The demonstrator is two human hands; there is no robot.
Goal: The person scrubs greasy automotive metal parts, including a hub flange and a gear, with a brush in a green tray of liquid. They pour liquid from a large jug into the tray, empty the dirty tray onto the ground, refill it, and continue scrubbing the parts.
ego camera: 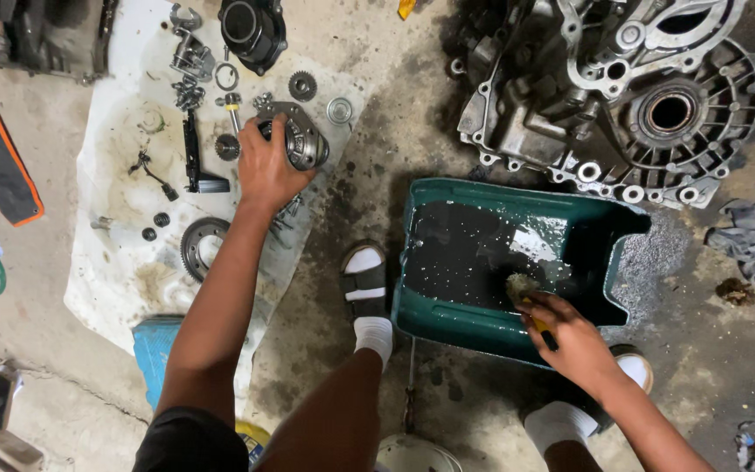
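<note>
Meanwhile left hand (264, 170) grasps oily metal differential (301, 140); right hand (570, 336) clenched, apparently around brush (524, 290).

My left arm stretched forward, nearly straight; left hand (266, 169) palm down, fingers curled in a closed grip. My right arm bent inward, right hand (570, 336) low, fingers clenched, knuckles up.

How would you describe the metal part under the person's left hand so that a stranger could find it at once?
Start at the stained white cloth spread on the concrete floor, left of the green plastic tub. Near its top right edge, the left hand grips a round grey metal differential housing. It is far bulkier than the small loose gears, washers and bolts around it.
</note>
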